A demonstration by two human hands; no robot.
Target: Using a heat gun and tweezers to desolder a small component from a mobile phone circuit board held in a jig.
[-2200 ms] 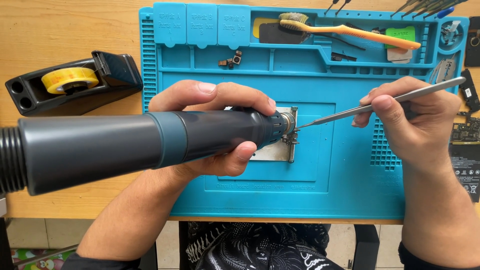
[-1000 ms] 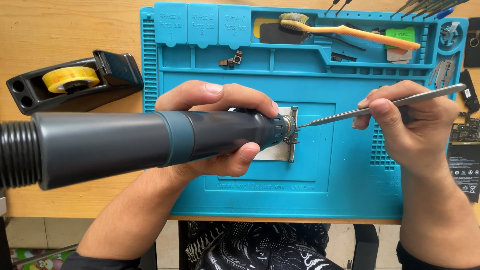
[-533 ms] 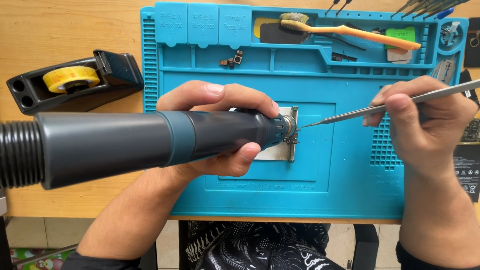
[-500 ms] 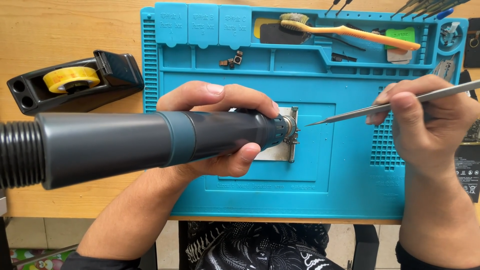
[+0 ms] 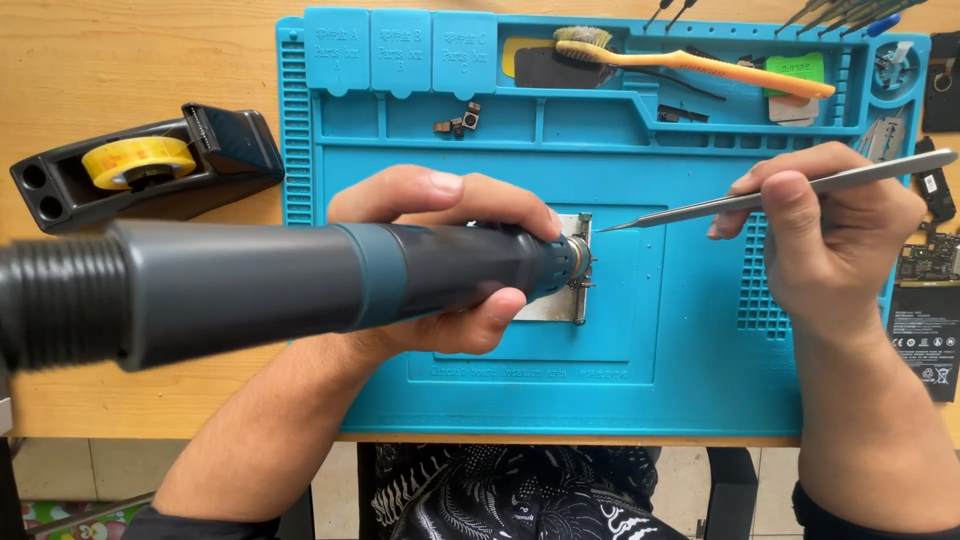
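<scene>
My left hand [image 5: 440, 255] grips a large grey and teal hot-air tool [image 5: 300, 285] whose nozzle points at a small metal holder plate [image 5: 570, 270] on the blue work mat [image 5: 680, 330]. My right hand [image 5: 830, 240] holds thin metal tweezers [image 5: 770, 195], the tip hovering just right of the top of the plate, slightly apart from it. Most of the plate is hidden under the tool and my fingers.
A black tape dispenser with yellow tape [image 5: 140, 165] sits on the wooden table at left. The mat's top trays hold an orange toothbrush [image 5: 690, 60], a green card [image 5: 795, 75] and small parts [image 5: 458, 122]. A circuit board and a black battery [image 5: 925, 310] lie at right.
My right hand has drawn the tweezers slightly up and to the right, so the tip has backed off the plate. The hot-air tool and my left hand stay put.
</scene>
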